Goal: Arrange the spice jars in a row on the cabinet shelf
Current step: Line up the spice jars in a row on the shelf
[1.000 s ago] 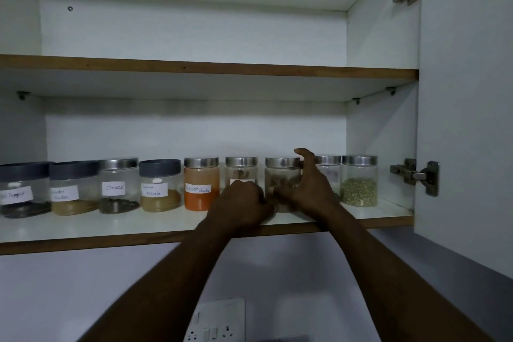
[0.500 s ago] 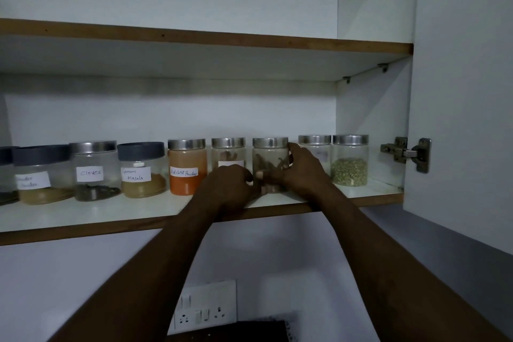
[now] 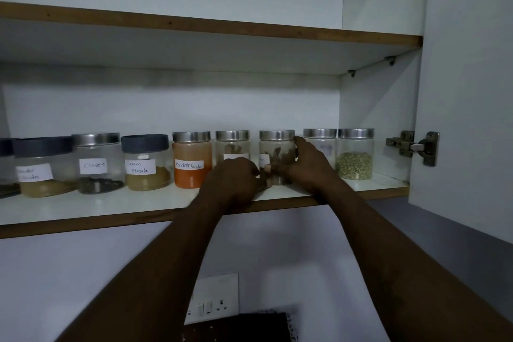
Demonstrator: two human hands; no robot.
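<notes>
Several spice jars stand in a row on the lower cabinet shelf [image 3: 111, 211]. A clear jar of brown bark pieces [image 3: 276, 147] with a steel lid sits right of centre. My right hand [image 3: 306, 165] wraps around its right side, thumb at the lid. My left hand [image 3: 233, 178] is at its lower left, fingers curled against the jar's base, hiding the lower half of the neighbouring jar [image 3: 232, 144]. To the left stand the red chilli powder jar [image 3: 191, 159], the garam masala jar [image 3: 145, 162] and the cloves jar [image 3: 97, 162]. A jar of green seeds [image 3: 354, 154] stands at the far right.
The open cabinet door [image 3: 469, 91] hangs at the right with a metal hinge [image 3: 413, 146] near the shelf end. An upper shelf [image 3: 211, 26] runs above the jars. A wall socket plate [image 3: 213, 298] and a dark object [image 3: 238, 327] are below.
My right hand, with its fingers spread a second ago, has closed around the bark jar. My left hand stays at the jar's base. The camera has moved closer and tilted down.
</notes>
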